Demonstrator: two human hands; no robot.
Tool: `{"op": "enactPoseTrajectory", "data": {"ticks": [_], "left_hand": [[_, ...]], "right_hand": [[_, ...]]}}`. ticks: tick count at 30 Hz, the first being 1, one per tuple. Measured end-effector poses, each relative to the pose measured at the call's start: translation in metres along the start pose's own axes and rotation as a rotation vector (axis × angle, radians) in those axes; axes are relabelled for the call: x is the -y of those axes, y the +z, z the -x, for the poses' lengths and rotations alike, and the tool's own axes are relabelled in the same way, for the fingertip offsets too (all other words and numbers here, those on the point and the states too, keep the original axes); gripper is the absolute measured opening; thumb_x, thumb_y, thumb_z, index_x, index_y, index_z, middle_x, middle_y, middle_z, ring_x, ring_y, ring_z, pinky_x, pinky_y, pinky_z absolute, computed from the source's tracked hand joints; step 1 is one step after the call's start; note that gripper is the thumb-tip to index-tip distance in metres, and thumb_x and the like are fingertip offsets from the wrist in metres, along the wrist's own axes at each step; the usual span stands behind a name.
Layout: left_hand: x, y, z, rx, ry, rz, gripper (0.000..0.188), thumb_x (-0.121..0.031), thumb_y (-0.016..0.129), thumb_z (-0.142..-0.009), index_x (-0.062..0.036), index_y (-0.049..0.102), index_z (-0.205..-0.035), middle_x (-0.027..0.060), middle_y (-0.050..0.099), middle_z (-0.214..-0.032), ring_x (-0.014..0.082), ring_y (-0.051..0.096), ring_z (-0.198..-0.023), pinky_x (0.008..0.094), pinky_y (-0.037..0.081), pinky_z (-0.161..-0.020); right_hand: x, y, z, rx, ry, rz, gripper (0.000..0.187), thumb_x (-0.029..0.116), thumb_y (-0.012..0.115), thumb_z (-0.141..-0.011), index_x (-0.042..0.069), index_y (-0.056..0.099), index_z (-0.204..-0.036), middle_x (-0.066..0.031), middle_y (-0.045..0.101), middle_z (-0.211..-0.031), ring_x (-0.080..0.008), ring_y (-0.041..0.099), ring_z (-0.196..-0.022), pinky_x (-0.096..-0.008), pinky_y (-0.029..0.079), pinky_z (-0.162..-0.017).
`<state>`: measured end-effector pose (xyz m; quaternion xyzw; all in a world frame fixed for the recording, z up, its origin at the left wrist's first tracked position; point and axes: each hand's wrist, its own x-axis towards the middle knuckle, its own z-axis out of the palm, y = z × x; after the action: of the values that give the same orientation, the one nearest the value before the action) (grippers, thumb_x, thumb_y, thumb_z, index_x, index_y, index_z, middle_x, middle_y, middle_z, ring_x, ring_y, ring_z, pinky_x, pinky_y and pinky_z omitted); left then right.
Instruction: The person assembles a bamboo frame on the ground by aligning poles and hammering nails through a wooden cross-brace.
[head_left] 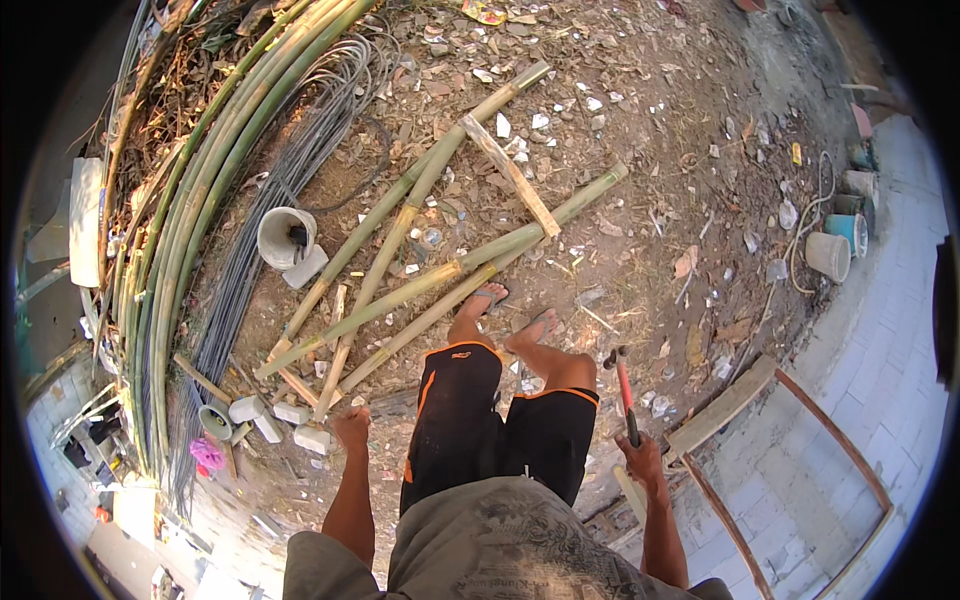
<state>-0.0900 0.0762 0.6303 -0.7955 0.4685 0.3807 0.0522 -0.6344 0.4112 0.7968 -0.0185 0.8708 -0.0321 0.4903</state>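
Note:
My right hand (645, 462) grips a hammer (626, 392) by its black grip, with the red shaft and dark head pointing away from me. On the left, my left hand (350, 428) hangs with its fingers curled closed; whether anything is inside cannot be seen. It is nearest to the near ends of several green-brown bamboo poles (400, 290) lying on the ground in front of my feet. A wooden strip (510, 175) lies across between two of the poles at their far part. Smaller wood pieces (337, 305) lie among the near ends.
Long bamboo stalks (225, 140) and a bundle of steel rods (260, 210) run along the left. A pale bucket (287, 238) stands beside them. White blocks (312, 438) lie near my left hand. Several buckets (828, 256) and a wooden frame (820, 410) are at right; rubble litters the dirt.

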Motion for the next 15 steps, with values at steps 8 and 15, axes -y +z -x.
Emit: {"op": "enactPoseTrajectory", "data": {"ticks": [8,15], "left_hand": [[-0.137,0.137,0.022,-0.154,0.028,0.353,0.027,-0.013,0.08,-0.092,0.0104,0.077,-0.106,0.0125,0.077,-0.083,0.0176,0.07,-0.069,0.0319,0.057,-0.069],[-0.284,0.321,-0.111,-0.169,0.257,0.211,0.028,-0.02,0.076,-0.097,0.0056,0.078,-0.107,0.0106,0.077,-0.086,0.0166,0.07,-0.078,0.0332,0.054,-0.075]], "right_hand": [[0.132,-0.072,-0.16,0.095,-0.092,-0.137,0.047,0.044,0.08,-0.098,0.007,0.058,-0.078,-0.0001,0.053,-0.059,-0.0099,0.052,-0.049,-0.0324,0.042,-0.045],[0.208,-0.054,-0.398,0.131,-0.425,0.004,0.047,0.042,0.081,-0.097,0.004,0.059,-0.079,0.0025,0.046,-0.064,-0.0105,0.042,-0.062,-0.0353,0.038,-0.054]]}}
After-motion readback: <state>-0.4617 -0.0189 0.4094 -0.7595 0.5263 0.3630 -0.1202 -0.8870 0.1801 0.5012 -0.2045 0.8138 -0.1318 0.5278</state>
